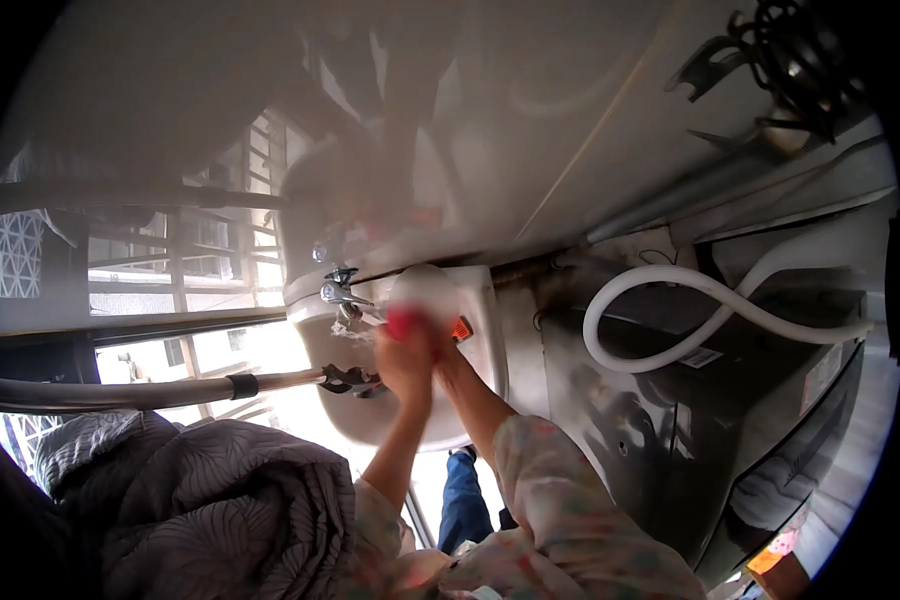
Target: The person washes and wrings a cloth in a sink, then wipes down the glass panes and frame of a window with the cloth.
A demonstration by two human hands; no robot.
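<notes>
Over a white wash basin (486,375), my left hand (403,362) is closed against a small red thing (403,322), smeared by motion. Close beside it and partly hidden is my right hand (442,343), whose fingers I cannot make out. Beyond the hands a pale round shape (423,288) is blurred, and its kind cannot be told. Left of the hands, a metal tap (336,292) has water (348,331) splashing below it. An orange and black item (461,328) lies at the basin's right side, next to my right hand.
A looped white hose (610,330) runs over a dark glossy appliance (630,440) at right. At left, a grey quilted cloth (220,490) hangs near a horizontal pipe (150,390). Dark metal hooks or hangers (780,75) are at upper right. Glossy wall panels (530,130) stand behind the basin.
</notes>
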